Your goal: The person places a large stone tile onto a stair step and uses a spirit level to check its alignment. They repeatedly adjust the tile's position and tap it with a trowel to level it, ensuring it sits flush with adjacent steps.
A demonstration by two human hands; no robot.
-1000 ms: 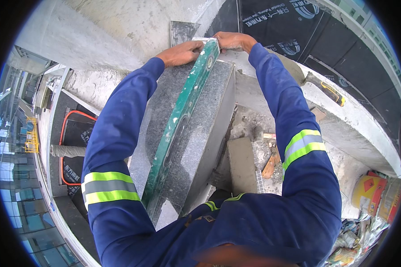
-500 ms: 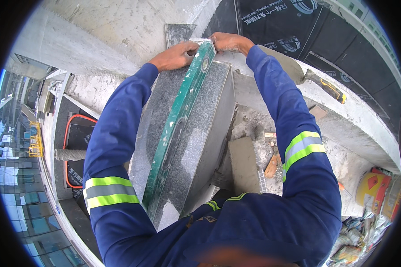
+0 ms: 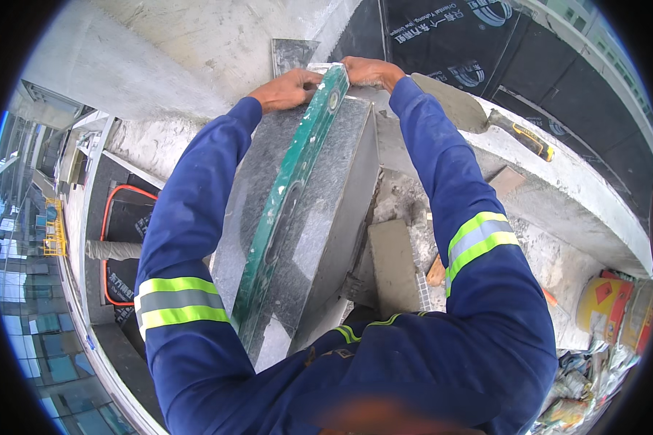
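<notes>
The green level [image 3: 289,185] lies lengthwise on the grey stone [image 3: 314,225], its far end between two hands. The left hand [image 3: 284,91] has bent fingers beside that end; the right hand [image 3: 372,71] is at its other side. Whether either grips it, I cannot tell. Rightward, a trowel [image 3: 453,106] rests on the ledge [image 3: 580,190].

White-spotted green level [image 3: 286,190] lying along grey slab [image 3: 341,152].
</notes>
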